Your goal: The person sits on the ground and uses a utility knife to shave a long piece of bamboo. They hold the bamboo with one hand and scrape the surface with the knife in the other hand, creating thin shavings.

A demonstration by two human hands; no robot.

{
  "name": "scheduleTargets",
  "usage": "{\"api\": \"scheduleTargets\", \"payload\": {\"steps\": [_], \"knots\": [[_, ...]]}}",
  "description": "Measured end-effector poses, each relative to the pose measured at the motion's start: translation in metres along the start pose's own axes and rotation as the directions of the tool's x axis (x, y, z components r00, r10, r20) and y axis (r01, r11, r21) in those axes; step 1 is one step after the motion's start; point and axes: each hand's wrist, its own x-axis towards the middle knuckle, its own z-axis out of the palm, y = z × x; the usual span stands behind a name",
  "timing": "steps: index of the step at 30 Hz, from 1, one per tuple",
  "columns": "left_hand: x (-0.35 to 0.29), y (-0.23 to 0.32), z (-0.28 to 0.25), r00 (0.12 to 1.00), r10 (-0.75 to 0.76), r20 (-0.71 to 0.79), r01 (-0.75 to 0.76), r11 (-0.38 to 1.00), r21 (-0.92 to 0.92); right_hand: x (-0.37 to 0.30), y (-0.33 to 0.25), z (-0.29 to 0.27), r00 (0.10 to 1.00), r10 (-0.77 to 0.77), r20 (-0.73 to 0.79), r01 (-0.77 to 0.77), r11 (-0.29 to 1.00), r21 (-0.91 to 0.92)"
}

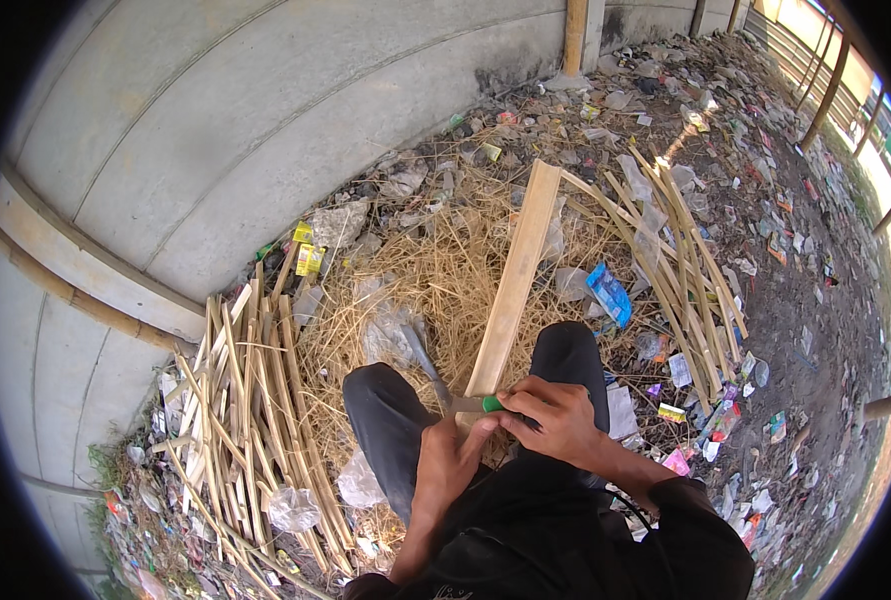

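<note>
Between my knees a wide split bamboo piece (pixel 517 275) slants away from me, its near end at my lap. My left hand (pixel 448 462) is closed at that near end, thumb on top; its fingertips are partly hidden. A green-handled knife (pixel 491 404) is in my right hand (pixel 557 415), its fingers wrapped round the handle. The knife's blade lies across the bamboo, pointing left, just above my left hand. Beside my left knee a long grey tool (pixel 423 357) lies slanted, its near end close to the blade tip; its kind is unclear.
Many bamboo strips (pixel 255 420) lie piled on my left, and more bamboo strips (pixel 690 270) lie on the right. Straw-like shavings (pixel 445 260) cover the ground ahead. A blue wrapper (pixel 608 294) and other litter lie around. A grey concrete wall (pixel 295 110) stands at the left and back.
</note>
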Motion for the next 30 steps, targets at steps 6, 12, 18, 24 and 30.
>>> {"api": "scheduleTargets", "payload": {"steps": [6,12,18,24,30], "knots": [[-0.001,0.004,0.002,0.999,0.020,-0.035,-0.018,0.999,0.041,0.010,-0.005,-0.009,1.000,0.011,0.007,-0.010,1.000,-0.023],[-0.003,0.011,-0.001,0.999,-0.021,-0.044,0.024,0.997,0.067,0.009,-0.002,-0.003,0.997,-0.031,-0.066,0.030,0.999,-0.028],[-0.004,0.006,-0.003,0.998,-0.038,-0.049,0.044,0.992,0.122,0.011,0.000,-0.003,0.995,-0.047,-0.084,0.043,0.998,-0.045],[-0.004,0.012,-0.004,0.999,-0.023,-0.042,0.029,0.989,0.146,0.012,0.002,-0.004,0.991,-0.071,-0.111,0.064,0.996,-0.067],[-0.019,-0.016,-0.004,0.999,-0.031,-0.017,0.033,0.982,0.184,0.034,0.042,-0.025,0.959,0.102,-0.265,-0.128,0.988,-0.082]]}}
